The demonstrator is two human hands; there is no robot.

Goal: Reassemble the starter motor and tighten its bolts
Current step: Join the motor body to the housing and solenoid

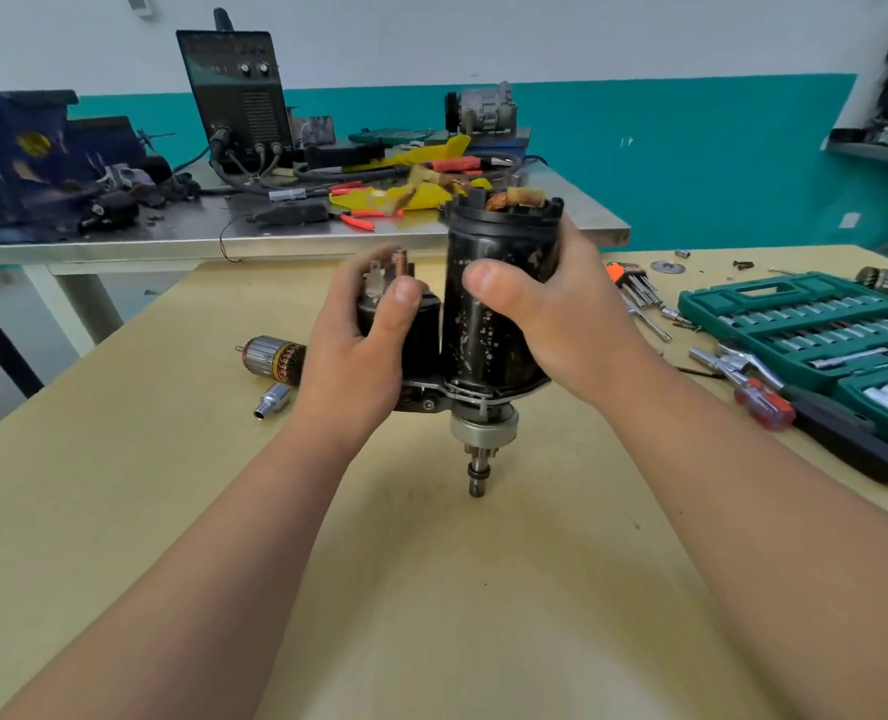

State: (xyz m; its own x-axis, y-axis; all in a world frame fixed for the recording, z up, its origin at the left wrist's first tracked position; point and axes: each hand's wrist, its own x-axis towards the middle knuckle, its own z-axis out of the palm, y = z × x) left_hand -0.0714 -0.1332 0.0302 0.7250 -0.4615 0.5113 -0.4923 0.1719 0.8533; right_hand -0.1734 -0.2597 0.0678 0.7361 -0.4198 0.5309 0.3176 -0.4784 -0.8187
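As fingers (pixel 572 252) wrap starter motor (pixel 465 330), shaft (pixel 478 470) down

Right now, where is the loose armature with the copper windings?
Head view: the armature lies on the wooden table just left of the left hand, with a small silver socket beside it on the near side.

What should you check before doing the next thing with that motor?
1. Grip of left hand on solenoid: ok.
2. Grip of right hand on housing: ok.
3. Tip of shaft resting on table: cannot tell.
4. Top of housing capped: not ok, it is open.
5. Lid of socket set open, tools showing: ok.
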